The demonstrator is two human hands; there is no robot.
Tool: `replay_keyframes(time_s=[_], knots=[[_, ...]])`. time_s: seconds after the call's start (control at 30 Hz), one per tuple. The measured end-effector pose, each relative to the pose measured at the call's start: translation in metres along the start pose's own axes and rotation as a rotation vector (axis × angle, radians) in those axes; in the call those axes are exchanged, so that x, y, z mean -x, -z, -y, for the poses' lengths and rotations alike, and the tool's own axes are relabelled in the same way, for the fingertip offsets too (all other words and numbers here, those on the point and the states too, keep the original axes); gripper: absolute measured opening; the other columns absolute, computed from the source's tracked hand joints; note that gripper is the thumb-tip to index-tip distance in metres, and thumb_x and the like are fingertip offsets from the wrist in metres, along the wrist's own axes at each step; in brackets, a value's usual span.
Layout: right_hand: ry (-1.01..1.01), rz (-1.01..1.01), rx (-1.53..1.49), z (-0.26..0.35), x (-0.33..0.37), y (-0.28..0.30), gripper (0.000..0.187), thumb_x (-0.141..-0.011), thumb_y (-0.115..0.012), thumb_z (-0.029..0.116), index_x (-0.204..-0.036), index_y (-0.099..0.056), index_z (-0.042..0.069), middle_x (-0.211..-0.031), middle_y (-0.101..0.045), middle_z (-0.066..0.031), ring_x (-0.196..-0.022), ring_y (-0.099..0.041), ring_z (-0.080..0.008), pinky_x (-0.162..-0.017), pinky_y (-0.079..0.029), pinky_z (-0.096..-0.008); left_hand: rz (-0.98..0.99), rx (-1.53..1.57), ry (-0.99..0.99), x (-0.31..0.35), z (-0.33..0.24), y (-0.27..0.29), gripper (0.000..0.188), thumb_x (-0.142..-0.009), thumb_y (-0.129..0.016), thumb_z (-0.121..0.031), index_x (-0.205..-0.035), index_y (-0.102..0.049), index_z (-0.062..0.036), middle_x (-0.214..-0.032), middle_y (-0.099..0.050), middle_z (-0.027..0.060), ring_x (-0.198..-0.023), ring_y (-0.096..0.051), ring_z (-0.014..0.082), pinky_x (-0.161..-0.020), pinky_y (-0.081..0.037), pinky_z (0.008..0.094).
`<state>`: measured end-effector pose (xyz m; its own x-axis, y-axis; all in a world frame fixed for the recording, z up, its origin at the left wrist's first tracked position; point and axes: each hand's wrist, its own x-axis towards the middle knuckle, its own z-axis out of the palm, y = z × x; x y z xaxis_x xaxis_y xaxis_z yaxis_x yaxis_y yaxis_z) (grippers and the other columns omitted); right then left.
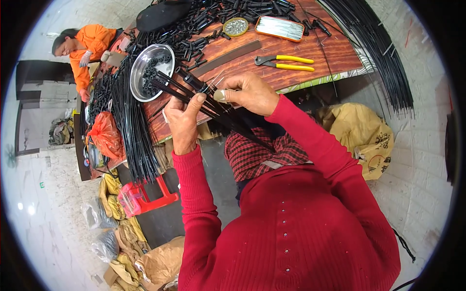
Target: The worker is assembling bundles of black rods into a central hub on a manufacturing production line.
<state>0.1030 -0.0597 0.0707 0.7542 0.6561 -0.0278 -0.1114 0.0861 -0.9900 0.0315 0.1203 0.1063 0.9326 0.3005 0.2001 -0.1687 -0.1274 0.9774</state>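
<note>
My left hand (183, 119) is closed round a bundle of thin black rods that look like umbrella ribs (225, 119); they fan down toward my lap. A black plastic tube fitting (191, 80), like an umbrella runner, lies at the upper ends of the ribs, by my left thumb. My right hand (252, 94) is closed in a pinch beside the fitting, with thin silvery wire (217, 82) at its fingertips. One of its fingers wears a dull metal-coloured cover (220, 95). The exact grip of the fingertips is partly hidden.
Behind my hands a steel bowl (137, 72) holds small black parts. On the wooden table (335, 53) lie yellow-handled pliers (286, 63), a wire tray (279, 29), a round tin (235, 27) and heaped black fittings (204, 24). More ribs (133, 126) hang off the left edge. A person (92, 46) in orange works far left.
</note>
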Motion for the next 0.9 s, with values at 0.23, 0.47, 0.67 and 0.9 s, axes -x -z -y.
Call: replay_keyframes(time_s=[0.23,0.47,0.67,0.9], knots=[[-0.026,-0.004,-0.008,-0.001,-0.003,0.002,0.019,-0.093,-0.067,0.017,-0.099,-0.072,-0.001,-0.083,-0.068,0.0001,-0.076,-0.060,-0.0058,-0.068,-0.050,-0.0245,0.001,0.023,0.016,0.001,-0.002,-0.003,0.028,-0.084,-0.076,-0.003,-0.109,-0.067,0.0039,-0.099,-0.070,0.0064,-0.088,-0.063,0.0121,-0.080,-0.051,0.0270],[-0.096,0.034,-0.124,0.003,-0.003,0.001,0.018,-0.092,-0.070,0.018,-0.093,-0.073,0.000,-0.081,-0.067,0.0003,-0.072,-0.058,-0.0059,-0.065,-0.048,-0.0236,0.022,0.114,0.000,0.003,0.005,0.004,0.029,-0.082,-0.076,-0.001,-0.110,-0.068,0.0037,-0.099,-0.071,0.0067,-0.087,-0.065,0.0129,-0.081,-0.052,0.0274],[-0.074,0.022,-0.146,-0.008,-0.007,-0.005,0.018,-0.091,-0.071,0.017,-0.090,-0.073,-0.001,-0.079,-0.067,-0.0007,-0.071,-0.058,-0.0060,-0.063,-0.047,-0.0239,0.065,0.161,-0.025,0.002,0.011,0.012,0.030,-0.081,-0.077,0.000,-0.109,-0.069,0.0041,-0.104,-0.072,0.0097,-0.090,-0.066,0.0147,-0.085,-0.053,0.0296],[-0.061,-0.068,0.048,-0.002,-0.001,-0.014,0.018,-0.089,-0.073,0.016,-0.092,-0.073,-0.002,-0.079,-0.068,-0.0019,-0.071,-0.058,-0.0058,-0.063,-0.046,-0.0239,0.138,0.184,0.009,-0.004,0.014,0.023,0.035,-0.078,-0.079,0.000,-0.111,-0.068,0.0051,-0.116,-0.070,0.0157,-0.099,-0.066,0.0175,-0.093,-0.052,0.0335]])
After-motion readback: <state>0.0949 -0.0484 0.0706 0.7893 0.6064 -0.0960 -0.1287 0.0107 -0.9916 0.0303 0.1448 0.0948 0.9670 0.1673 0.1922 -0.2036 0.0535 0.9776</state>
